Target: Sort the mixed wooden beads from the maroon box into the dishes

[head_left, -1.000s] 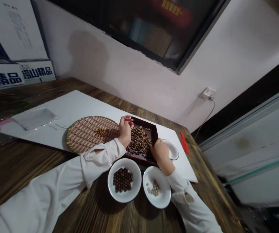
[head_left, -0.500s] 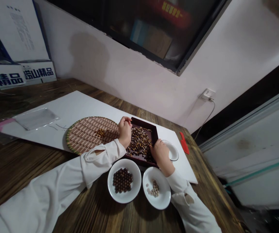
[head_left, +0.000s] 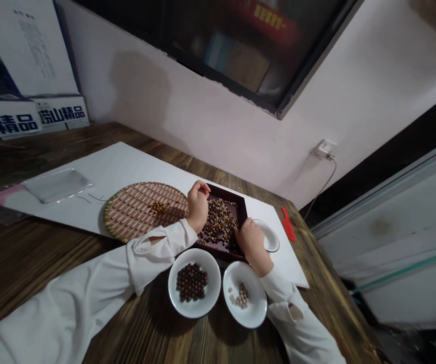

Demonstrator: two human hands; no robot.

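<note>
The beads (head_left: 220, 222) sit in the dark tray (head_left: 226, 193), right of the left hand (head_left: 198, 205) and left of the right hand (head_left: 251, 240), about as near to both. The left hand is curled in, and I can't tell if it has a bead. The right hand, half closed, is at the tray's right side, and I can't tell what it holds

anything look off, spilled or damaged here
The wall looks ragged along the window's lower edge, as if chipped. Nothing looks spilled on the table: the beads I can make out lie in the tray, basket and two bowls.
</note>
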